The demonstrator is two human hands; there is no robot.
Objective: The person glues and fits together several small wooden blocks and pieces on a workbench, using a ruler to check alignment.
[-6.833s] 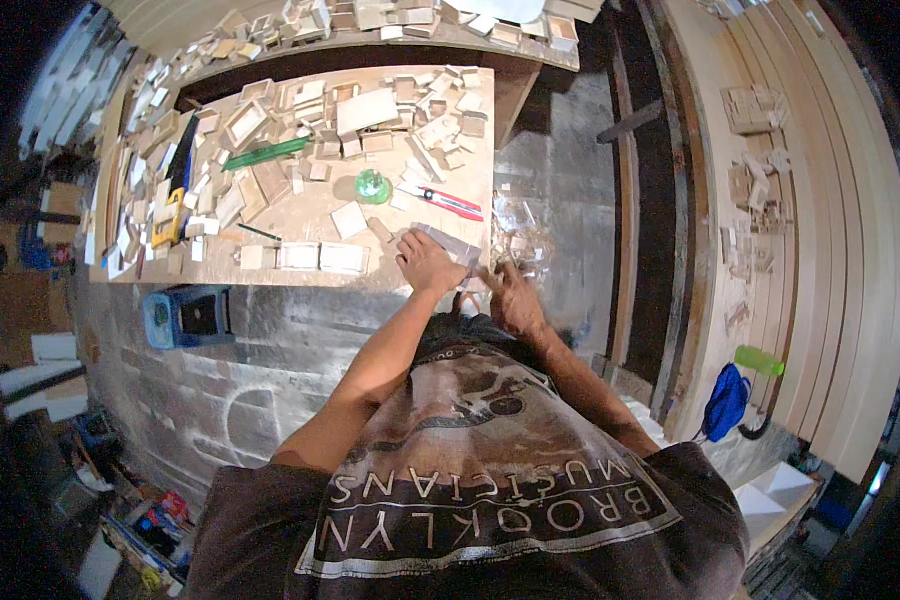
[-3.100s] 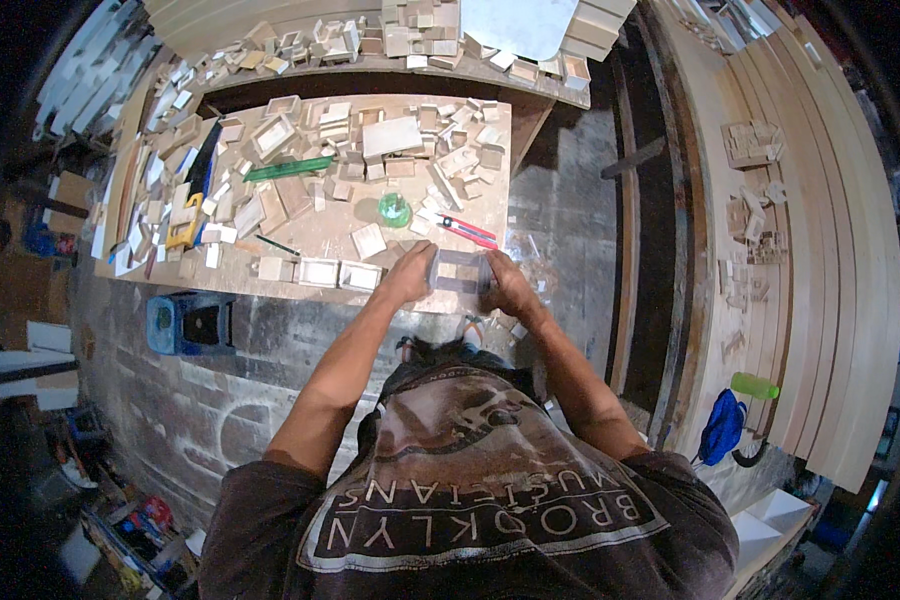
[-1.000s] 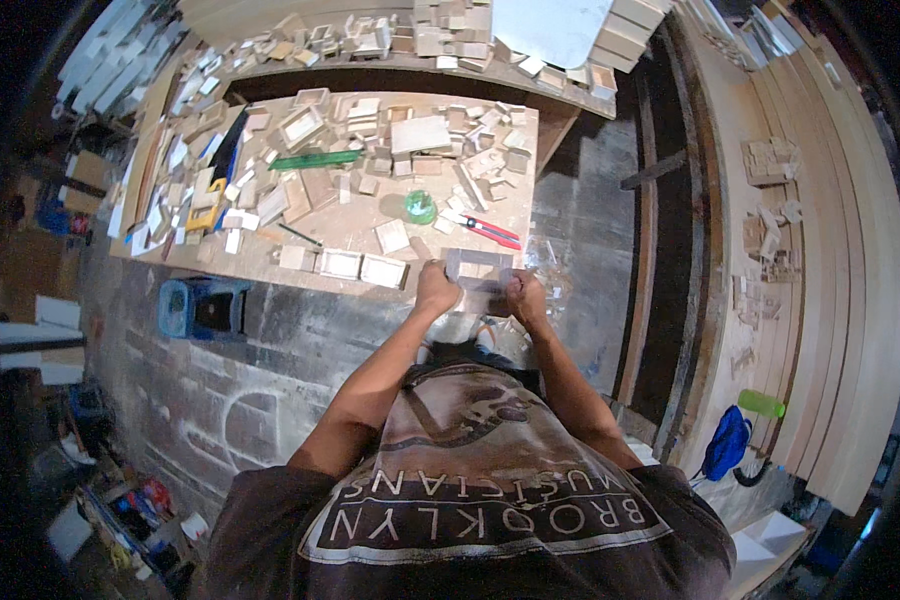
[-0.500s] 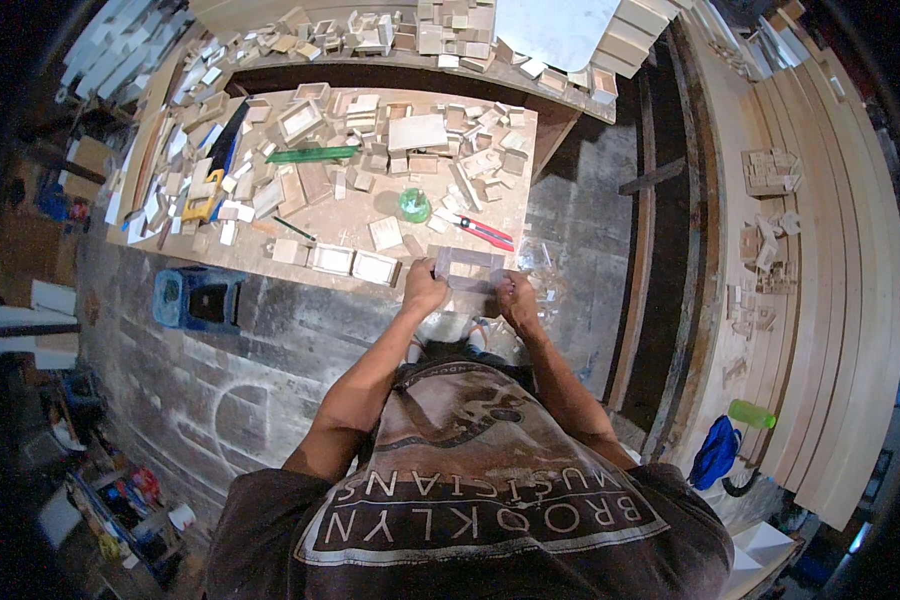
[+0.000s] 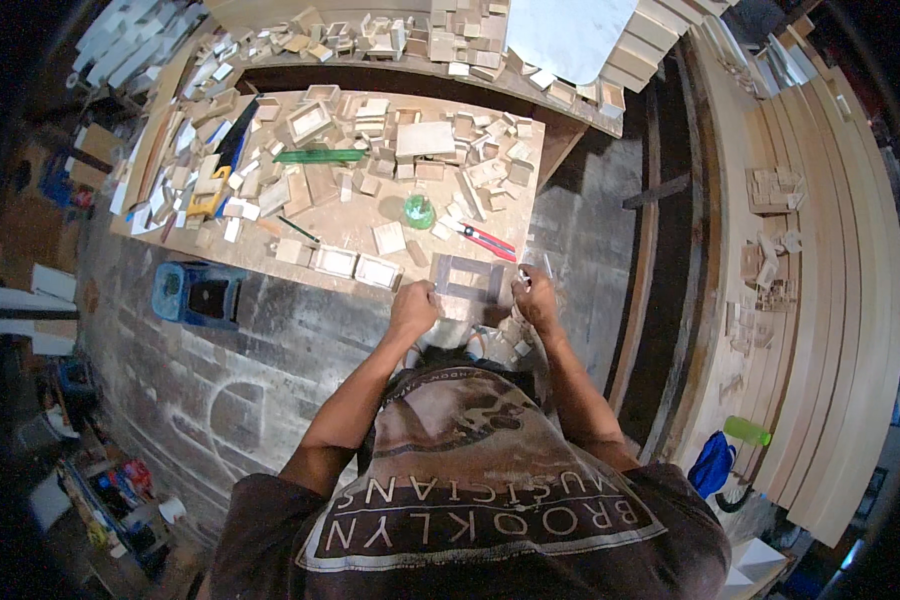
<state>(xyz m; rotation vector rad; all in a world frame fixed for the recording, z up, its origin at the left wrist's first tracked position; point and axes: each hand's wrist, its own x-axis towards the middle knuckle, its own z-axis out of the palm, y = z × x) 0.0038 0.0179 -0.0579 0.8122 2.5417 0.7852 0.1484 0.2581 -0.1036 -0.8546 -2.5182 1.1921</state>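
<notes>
Both hands on a small rectangular wooden frame (image 5: 467,279) at the near edge of the cluttered wooden bench (image 5: 350,225).
Frame lies flat, long axis left-right, between the hands and just ahead of them. Left hand (image 5: 413,308) curled closed on its near left corner; right hand (image 5: 536,298) pinched shut at its right end, what it pinches too small to tell. Red-handled cutter (image 5: 487,239) just beyond, green round tub (image 5: 419,211) farther left.
</notes>
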